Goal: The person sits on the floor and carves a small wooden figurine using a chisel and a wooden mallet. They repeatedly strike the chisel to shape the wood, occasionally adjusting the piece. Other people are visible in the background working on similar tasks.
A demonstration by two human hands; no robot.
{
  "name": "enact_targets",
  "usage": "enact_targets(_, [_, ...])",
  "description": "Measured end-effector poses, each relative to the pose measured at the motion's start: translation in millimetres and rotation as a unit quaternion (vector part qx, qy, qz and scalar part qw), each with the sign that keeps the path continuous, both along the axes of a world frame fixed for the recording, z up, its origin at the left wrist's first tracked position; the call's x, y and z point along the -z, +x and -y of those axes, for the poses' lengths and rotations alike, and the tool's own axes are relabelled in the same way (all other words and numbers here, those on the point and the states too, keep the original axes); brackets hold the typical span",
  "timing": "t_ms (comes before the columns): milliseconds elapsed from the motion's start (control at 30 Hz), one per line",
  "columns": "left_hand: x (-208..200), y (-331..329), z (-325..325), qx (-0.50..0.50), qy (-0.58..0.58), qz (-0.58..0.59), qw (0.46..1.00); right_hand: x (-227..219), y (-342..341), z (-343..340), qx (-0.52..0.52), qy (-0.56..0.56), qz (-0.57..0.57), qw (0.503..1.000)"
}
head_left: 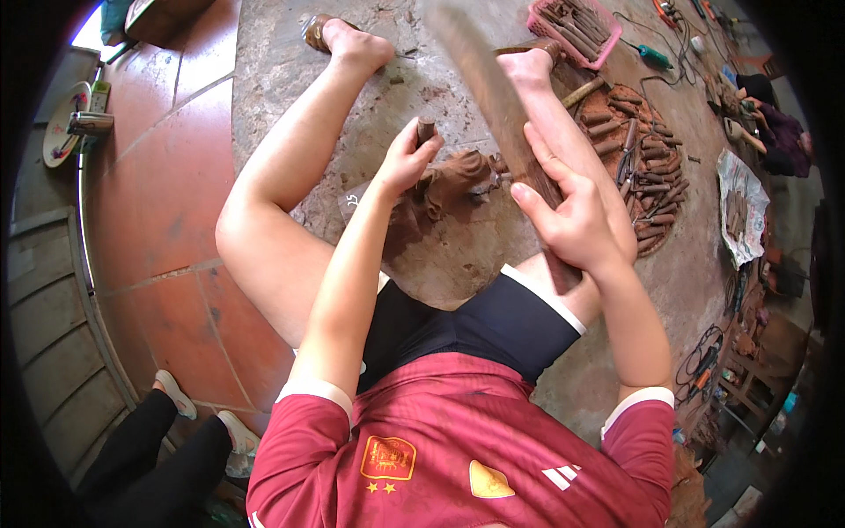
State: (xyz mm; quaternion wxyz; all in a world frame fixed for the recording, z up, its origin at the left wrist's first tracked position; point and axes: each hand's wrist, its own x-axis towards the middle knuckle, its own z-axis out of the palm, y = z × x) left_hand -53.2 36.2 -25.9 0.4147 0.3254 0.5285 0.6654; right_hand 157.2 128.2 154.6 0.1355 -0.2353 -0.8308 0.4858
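Note:
My left hand [407, 160] is closed around an upright carving chisel [426, 130]. Only the round brown butt of its handle shows above my fist; the blade is hidden. Just below and right of that fist lies a brown wood carving [444, 187] with rounded, sculpted shapes, on the floor between my legs. A long flat wooden bat [493, 92] slants from the top of the view down to my right thigh, its far end blurred by motion. My right hand [568, 207] grips it near the lower end, thumb on the left side, fingers stretched along the wood.
A round tray [647, 167] full of chisels lies beside my right leg, with a pink basket [576, 31] of more tools beyond. A white sack [742, 207] holds further pieces at right. Another person's legs [158, 440] stand at lower left; someone else [775, 132] sits far right.

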Motion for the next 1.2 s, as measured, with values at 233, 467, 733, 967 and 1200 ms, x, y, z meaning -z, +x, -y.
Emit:
enact_targets(233, [0.7, -1.5, 3.8, -0.007, -0.025, -0.022, 0.999, -14.9, -0.8, -9.4, -0.054, -0.012, 0.126, 0.991])
enact_targets(467, [-10.3, 10.1, -0.7, 0.024, -0.024, 0.041, 0.999, 3.5, 1.1, 1.0, -0.103, 0.119, 0.067, 0.985])
enact_targets(733, [-8.2, 13.1, 9.2, -0.06, -0.006, -0.059, 0.996, -19.7, 12.9, 11.4, 0.021, -0.063, -0.041, 0.997])
enact_targets(967, [-27.1, 29.3, 31.6, -0.203, 0.031, -0.165, 0.965, -13.1, 42.6, 29.7, 0.073, -0.149, -0.025, 0.986])
enact_targets(1200, [-69.2, 28.8, 40.2, 0.051, 0.107, -0.209, 0.971, -1.1, 75.8, 46.7, 0.107, -0.235, -0.029, 0.966])
